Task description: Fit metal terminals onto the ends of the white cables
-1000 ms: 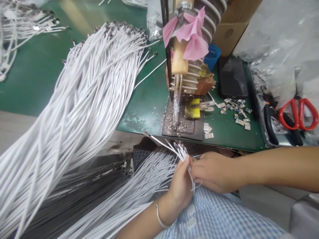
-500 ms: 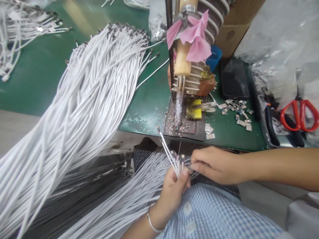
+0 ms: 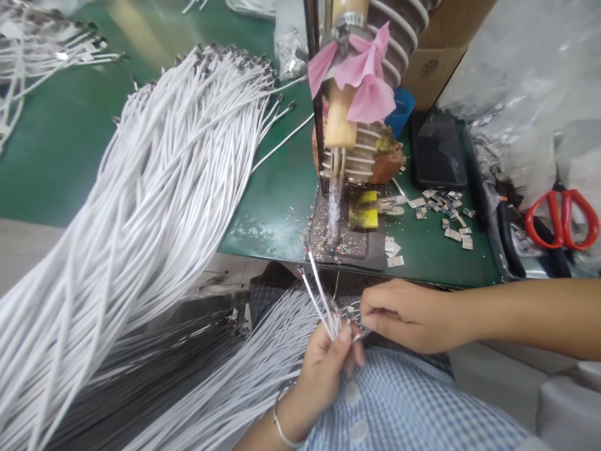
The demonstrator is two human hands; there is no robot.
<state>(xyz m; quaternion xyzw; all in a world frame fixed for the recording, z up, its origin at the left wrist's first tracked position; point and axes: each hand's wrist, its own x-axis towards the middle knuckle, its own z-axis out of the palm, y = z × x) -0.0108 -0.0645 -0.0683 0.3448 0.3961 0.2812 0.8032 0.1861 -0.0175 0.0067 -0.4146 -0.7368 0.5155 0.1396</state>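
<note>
My left hand is closed round several white cables, thumb on top, and their stripped ends fan out up and to the right. Just right of it is my right hand, its fingers pinched together at the ends of some of these cables; what lies between the fingertips is hidden. Above the hands, a soldering iron with a wooden handle and pink cloth tied round it points down over a dark, solder-spattered plate. More white cables lie in a bundle across the lap.
A big bundle of white cables hangs over the green table's edge. Small metal connectors lie beside a yellow sponge and a black box. Red-handled scissors rest in a tray on the right.
The cable ends in my left hand have spread apart, and my left fingers have shifted. My right hand stays close by, slightly lower. The whole view has moved a little.
</note>
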